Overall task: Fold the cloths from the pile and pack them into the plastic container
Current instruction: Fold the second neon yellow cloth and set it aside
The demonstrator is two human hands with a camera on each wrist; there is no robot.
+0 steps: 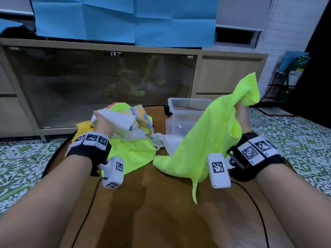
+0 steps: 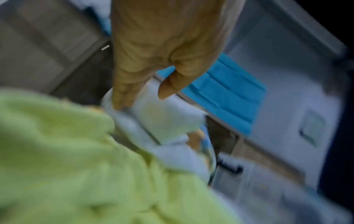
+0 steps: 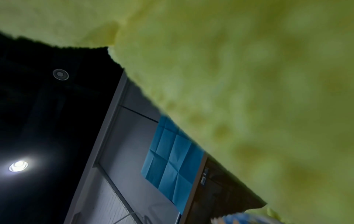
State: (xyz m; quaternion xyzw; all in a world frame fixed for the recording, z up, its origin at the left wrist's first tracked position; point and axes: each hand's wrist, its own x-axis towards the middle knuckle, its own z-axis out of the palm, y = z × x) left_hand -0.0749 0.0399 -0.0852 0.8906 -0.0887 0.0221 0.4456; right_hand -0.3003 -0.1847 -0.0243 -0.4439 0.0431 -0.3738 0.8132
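Note:
My right hand (image 1: 241,113) grips a neon yellow-green cloth (image 1: 206,136) and holds it raised at the right, its lower end trailing on the table; the fingers are hidden in the fabric. That cloth (image 3: 249,91) fills most of the right wrist view, where the hand does not show. My left hand (image 1: 100,120) is on top of the cloth pile (image 1: 132,145) at the left. In the left wrist view its fingers (image 2: 122,98) and thumb hold a white cloth (image 2: 164,119). The clear plastic container (image 1: 184,111) stands open behind, between the pile and the raised cloth.
The round brown table (image 1: 152,203) carries everything; its near half is bare wood. A yellow cloth (image 1: 83,127) sticks out at the pile's left. Black cables (image 1: 250,197) run from both wrists. A low cabinet (image 1: 107,83) with a glass door stands behind on patterned floor tiles.

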